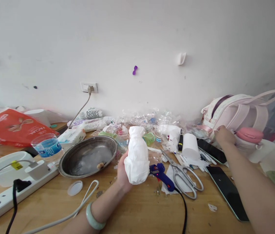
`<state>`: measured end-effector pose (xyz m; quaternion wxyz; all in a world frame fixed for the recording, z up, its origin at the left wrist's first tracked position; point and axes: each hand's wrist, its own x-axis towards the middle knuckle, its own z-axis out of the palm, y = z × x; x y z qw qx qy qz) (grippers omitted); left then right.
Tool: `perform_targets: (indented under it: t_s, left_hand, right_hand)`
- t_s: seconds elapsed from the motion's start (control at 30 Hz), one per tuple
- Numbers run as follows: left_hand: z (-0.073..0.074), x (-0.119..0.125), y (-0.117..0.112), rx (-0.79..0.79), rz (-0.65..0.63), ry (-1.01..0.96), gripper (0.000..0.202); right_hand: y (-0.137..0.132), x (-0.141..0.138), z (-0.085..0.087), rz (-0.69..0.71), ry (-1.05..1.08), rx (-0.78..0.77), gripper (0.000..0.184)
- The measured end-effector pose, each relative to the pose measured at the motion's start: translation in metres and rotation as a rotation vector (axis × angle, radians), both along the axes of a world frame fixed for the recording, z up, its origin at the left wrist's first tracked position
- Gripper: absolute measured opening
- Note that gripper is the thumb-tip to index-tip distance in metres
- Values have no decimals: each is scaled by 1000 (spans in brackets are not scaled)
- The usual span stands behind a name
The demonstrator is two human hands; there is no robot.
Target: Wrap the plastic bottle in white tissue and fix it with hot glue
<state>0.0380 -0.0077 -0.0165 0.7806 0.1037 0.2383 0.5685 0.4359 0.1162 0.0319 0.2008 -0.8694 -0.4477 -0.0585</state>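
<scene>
My left hand [122, 172] is closed round a bottle-shaped object wrapped in white tissue [136, 156], holding it upright above the wooden table [139, 211]. A pale green bangle [92, 218] sits on that wrist. My right hand [223, 135] reaches far to the right, beside the pink backpack [239, 112] and just above a black phone [211, 150]; its fingers curl downward and what they touch is hidden. A blue glue gun [163, 175] and scissors [183, 177] lie just right of the wrapped object.
A metal bowl [88, 156] stands left of centre, with a water bottle [47, 146], a white power strip [13, 188] and cables further left. A second phone [227, 191], a white roll [190, 146] and a heap of clear plastic [149, 122] line the wall.
</scene>
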Motion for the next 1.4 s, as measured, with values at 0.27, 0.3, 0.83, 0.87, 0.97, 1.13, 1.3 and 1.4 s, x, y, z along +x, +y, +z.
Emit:
perform_targets:
  t_s: [0.27, 0.3, 0.83, 0.87, 0.97, 1.13, 1.3, 1.4]
  left_hand:
    - [-4, -1, 2, 2, 4, 0, 33]
    - [-5, -2, 2, 1, 0, 0, 33]
    - [-7, -5, 4, 13, -12, -14, 35]
    - [-7, -5, 4, 17, -12, -11, 34]
    - [-7, -5, 3, 33, -20, -8, 33]
    - [-10, -4, 5, 70, -38, -5, 37]
    - [-7, -4, 5, 10, -5, 25, 34]
    - [-3, -3, 2, -34, 8, 36, 33]
  right_hand:
    - [-10, -22, 18, -22, 12, 215, 32]
    - [-11, -28, 24, -37, 39, 306, 32]
    - [-108, -147, -63, 833, 519, 159, 27]
    - [-108, -145, -68, 892, 449, 66, 28]
    - [-106, -138, -66, 994, 289, -37, 36]
    - [-103, -150, -45, 830, 517, 220, 40]
    - [-98, -169, -60, 798, 808, 381, 46]
    - [-95, -169, -75, 766, 854, 380, 50]
